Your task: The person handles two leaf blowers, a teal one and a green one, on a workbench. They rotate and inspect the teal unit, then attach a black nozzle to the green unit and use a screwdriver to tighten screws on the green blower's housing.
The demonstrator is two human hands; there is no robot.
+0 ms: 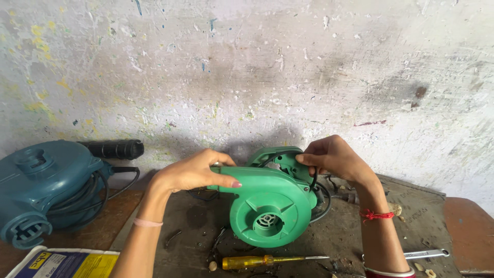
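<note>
- Green plastic electric blower, round-bodied with a grilled air intake facing the camera, stands on its edge near the middle of the grey, stained tabletop, close to the scuffed whitewashed wall.
- Left hand is closed over the blower's short outlet spout at the upper left, thumb along the near face, fingers wrapped over the top.
- Right hand pinches the green handle section at the upper right, fingertips curled onto its top edge where the black cord leaves the housing.
- Judging from the two grips, the housing is being steadied and the handle part worked; this would go best with the left hand keeping the body pressed upright so it does not roll on its round edge, and the right hand pulling evenly rather than twisting, since the cord loops just beside that joint and could be pinched.
- Yellow-handled screwdriver lies flat on the tabletop just near the blower, shaft pointing right, within easy reach.
- Silver metal wrench lies at the near right, partly behind the right forearm.
- Second blower, teal-blue plastic, sits well apart at the left with its own black cord coiled around it and a black ribbed nozzle behind it.
- White, blue and yellow printed bag shows at the near left corner.
</note>
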